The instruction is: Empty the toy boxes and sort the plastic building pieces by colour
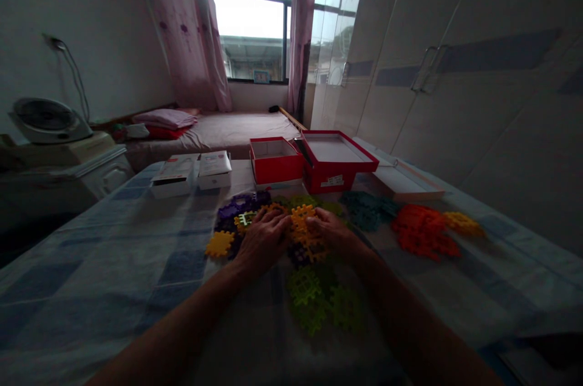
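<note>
Both my hands meet over a yellow-orange interlocking plastic piece (303, 223) in the middle of the checked tablecloth (136, 264). My left hand (264, 240) has its fingers curled onto the piece's left side. My right hand (328, 229) grips its right side. Around them lie purple pieces (239, 205), a loose yellow piece (219, 244) to the left and green pieces (314, 298) nearer to me. What lies under my palms is hidden.
A red box (274, 161) and its red lid (337, 161) stand behind the pieces. Two white boxes (191, 173) sit at the back left. Teal pieces (368, 207) and an orange pile (421, 231) lie to the right. A wardrobe wall runs along the right.
</note>
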A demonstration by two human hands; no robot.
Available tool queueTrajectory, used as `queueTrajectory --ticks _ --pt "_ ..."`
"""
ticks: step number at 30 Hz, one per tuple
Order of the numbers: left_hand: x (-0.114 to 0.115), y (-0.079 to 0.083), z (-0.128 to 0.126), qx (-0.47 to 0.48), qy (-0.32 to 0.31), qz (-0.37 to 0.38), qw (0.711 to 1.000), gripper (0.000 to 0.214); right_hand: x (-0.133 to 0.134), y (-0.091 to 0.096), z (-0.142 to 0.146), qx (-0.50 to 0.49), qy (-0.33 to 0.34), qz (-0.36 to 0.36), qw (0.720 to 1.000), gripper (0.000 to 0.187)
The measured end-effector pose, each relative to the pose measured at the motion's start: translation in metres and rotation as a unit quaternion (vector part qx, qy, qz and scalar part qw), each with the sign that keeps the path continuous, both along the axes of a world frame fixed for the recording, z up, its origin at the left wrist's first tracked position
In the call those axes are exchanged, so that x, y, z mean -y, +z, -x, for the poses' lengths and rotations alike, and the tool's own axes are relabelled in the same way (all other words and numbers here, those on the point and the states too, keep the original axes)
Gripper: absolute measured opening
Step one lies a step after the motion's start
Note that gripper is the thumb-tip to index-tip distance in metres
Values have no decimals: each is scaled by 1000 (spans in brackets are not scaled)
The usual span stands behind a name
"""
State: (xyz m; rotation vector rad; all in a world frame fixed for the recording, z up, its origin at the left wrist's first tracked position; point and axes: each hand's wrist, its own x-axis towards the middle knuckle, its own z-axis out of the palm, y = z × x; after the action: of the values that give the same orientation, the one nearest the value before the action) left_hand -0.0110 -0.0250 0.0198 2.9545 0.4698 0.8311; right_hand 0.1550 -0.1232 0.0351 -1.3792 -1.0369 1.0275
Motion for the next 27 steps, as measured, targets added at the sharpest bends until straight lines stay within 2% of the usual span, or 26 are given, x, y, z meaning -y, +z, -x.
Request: queueTrajectory --ticks 6,9,12,15,19,21,27 --pt "-5 -9 1 42 8 28 999 50 2 7 13 -25 18 -2 1000 36" --pt "-6 -11 0 69 -1 85 994 47 3 10 17 -36 15 -12 999 34" --pt "-1 -5 1 129 -10 149 980 43 2 11 13 -54 -6 -37 998 31" --pt "6 2 3 197 -6 183 963 44 -1 10 5 -124 -40 -81 988 27" --pt "15 3 5 127 -36 190 973 84 -8 6 4 -246 -52 -113 961 23" --pt "17 1 4 106 -35 197 974 91 -11 5 9 -285 -37 -111 951 21" --pt "17 2 2 145 -2 228 963 69 -10 4 24 -317 4 -125 940 22"
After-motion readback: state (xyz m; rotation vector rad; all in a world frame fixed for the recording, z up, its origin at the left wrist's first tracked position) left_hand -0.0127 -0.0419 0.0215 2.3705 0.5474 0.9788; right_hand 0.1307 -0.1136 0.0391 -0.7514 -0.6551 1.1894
